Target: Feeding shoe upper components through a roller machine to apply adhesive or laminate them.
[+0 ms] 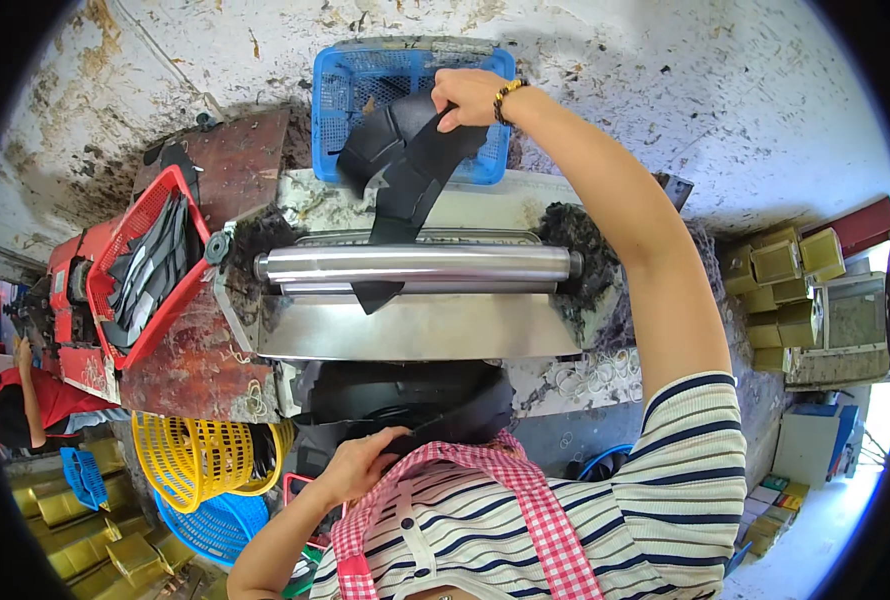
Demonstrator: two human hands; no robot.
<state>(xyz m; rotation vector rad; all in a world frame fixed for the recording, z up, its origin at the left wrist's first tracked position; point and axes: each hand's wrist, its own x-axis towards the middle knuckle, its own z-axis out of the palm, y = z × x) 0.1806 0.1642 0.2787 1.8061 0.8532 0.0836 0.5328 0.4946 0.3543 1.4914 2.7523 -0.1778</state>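
Note:
My right hand [468, 98], arm stretched forward, has its fingers closed on black sheet pieces [408, 190] above the blue basket. One strip hangs from the hand down to a shiny steel roller [415, 265] and goes behind it. Its pointed end [376, 295] shows on the near side, over a steel plate [420, 328]. Close to my body, my left hand [357, 466] pinches the near edge of a heap of black sheets [405, 395]; its fingertips are partly hidden. The roller lies crosswise between my two hands.
Behind the roller stands the blue basket [325, 130] against a stained wall. A red basket [180, 300] of dark cut pieces is at left, above yellow [190, 465] and blue baskets [210, 525]. Dark fluff [575, 235] clings by the roller's end. Another person [25, 400] is far left.

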